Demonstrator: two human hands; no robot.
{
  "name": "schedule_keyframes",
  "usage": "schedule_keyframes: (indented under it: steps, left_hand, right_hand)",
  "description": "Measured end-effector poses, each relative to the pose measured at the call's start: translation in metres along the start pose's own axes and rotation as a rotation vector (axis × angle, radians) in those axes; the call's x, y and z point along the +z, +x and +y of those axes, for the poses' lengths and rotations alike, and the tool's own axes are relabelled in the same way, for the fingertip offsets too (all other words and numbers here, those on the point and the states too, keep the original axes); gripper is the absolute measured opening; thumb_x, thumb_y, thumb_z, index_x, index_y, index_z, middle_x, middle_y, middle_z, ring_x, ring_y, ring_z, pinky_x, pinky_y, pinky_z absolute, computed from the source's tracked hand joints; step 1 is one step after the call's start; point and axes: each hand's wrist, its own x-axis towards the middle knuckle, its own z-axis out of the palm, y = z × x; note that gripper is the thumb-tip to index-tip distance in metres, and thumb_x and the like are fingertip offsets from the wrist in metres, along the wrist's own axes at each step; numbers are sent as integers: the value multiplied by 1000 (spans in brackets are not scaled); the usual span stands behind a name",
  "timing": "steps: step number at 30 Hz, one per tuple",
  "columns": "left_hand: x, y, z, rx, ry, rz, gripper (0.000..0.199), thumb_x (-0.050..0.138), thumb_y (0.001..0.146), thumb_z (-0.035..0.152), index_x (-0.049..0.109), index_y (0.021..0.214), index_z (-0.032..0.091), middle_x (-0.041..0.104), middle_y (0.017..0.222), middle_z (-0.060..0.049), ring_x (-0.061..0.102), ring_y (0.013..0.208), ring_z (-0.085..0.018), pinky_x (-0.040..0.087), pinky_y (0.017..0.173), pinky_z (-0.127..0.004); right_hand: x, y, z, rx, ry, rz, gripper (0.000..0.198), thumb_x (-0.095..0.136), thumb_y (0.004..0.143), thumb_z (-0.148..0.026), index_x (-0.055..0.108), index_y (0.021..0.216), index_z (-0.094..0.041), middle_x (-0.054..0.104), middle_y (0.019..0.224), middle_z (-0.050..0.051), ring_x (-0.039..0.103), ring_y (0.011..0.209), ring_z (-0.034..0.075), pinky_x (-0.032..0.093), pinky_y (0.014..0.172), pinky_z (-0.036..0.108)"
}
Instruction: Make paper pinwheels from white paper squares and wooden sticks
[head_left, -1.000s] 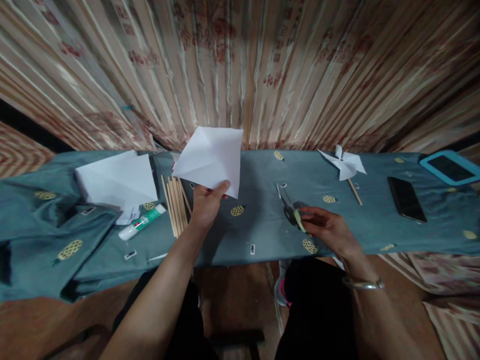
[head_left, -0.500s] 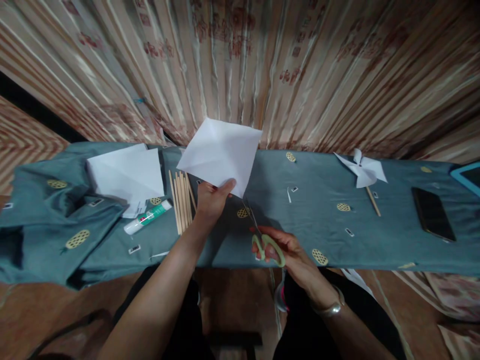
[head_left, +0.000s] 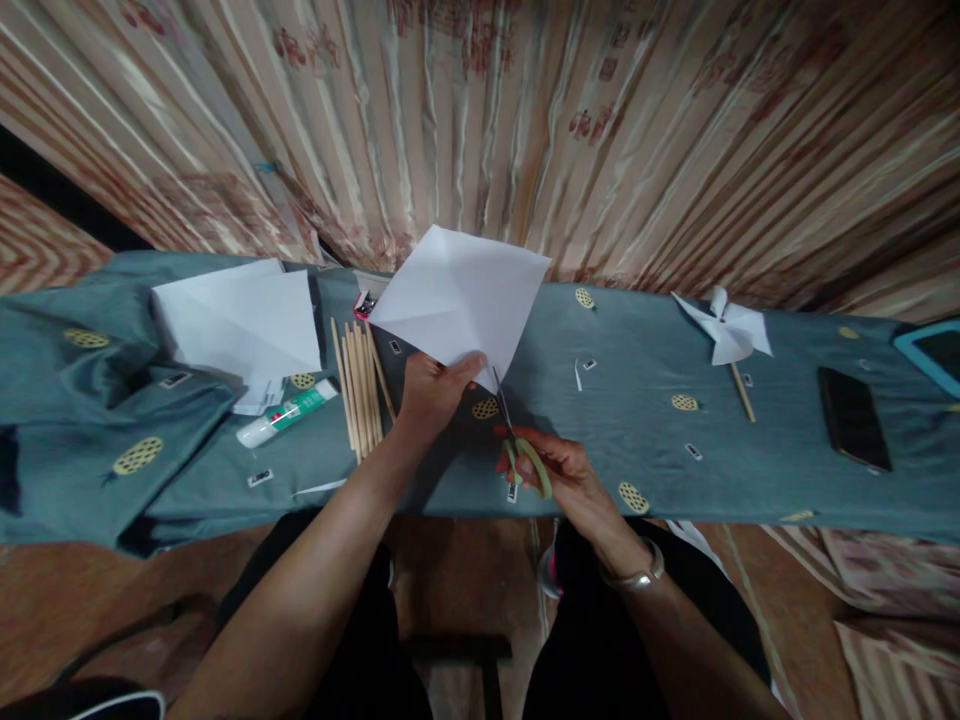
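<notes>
My left hand pinches a creased white square of paper near its lower corner, thumb on top and fingers beneath. The sheet is held up over the green cloth. In my right hand is a pair of scissors with light green handles, fingers through the loops. Their blades point up at the paper's lower corner, and one blade lies over its face there. Wooden sticks lie just left of my left hand. A white paper pinwheel on a stick rests at the right.
White paper sheets and a glue stick lie on the left. Behind the sticks is a small red box. A black phone and a blue-edged device are far right. A pleated curtain hangs along the table's back edge.
The scissors have moved up onto the paper's lower corner, where one blade now overlaps the sheet. The paper sits slightly further right in view, uncovering the red box. The view has shifted a little.
</notes>
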Motion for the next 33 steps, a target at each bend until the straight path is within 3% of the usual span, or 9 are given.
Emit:
schedule_keyframes:
  steps: [10, 33]
  left_hand:
    - [3, -3, -7, 13, 21, -55, 25, 72, 64, 22, 54, 47, 17, 52, 45, 3, 46, 43, -9, 35, 44, -22]
    - [3, -5, -6, 31, 74, -58, 28, 70, 67, 21, 53, 45, 16, 50, 44, 3, 44, 44, -8, 33, 44, -21]
  right_hand:
    - [-4, 2, -3, 31, 3, 0, 45, 76, 73, -51, 73, 109, -23, 68, 74, 0, 56, 63, 12, 47, 56, 24]
    - [-2, 2, 4, 0, -14, 26, 44, 74, 76, -52, 72, 109, -24, 68, 75, 0, 57, 63, 12, 46, 54, 23]
